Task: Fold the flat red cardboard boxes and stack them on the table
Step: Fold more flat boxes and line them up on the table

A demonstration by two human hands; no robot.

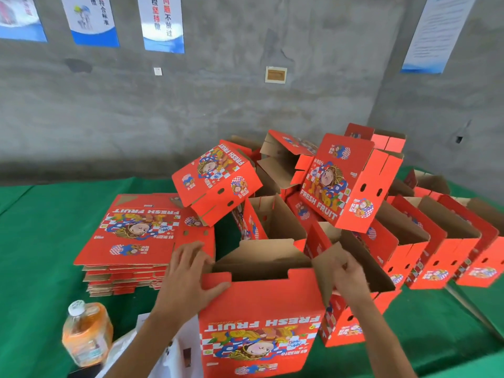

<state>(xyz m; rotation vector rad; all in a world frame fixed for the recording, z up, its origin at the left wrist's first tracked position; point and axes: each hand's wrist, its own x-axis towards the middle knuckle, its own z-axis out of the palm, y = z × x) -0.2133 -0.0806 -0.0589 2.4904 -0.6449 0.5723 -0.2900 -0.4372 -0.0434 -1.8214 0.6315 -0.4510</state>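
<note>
A red "FRESH FRUIT" box stands opened up in front of me on the green table. My left hand grips its left top corner, thumb on the red front panel and fingers over the side flap. My right hand pinches the brown right-hand flap, which is tilted inward. A stack of flat red boxes lies to the left behind my left hand. Several folded boxes are piled up at the back, some tipped over.
A row of folded boxes stands open-topped along the right. An orange drink bottle sits at the near left beside white paper. A grey concrete wall with posters rises behind the table.
</note>
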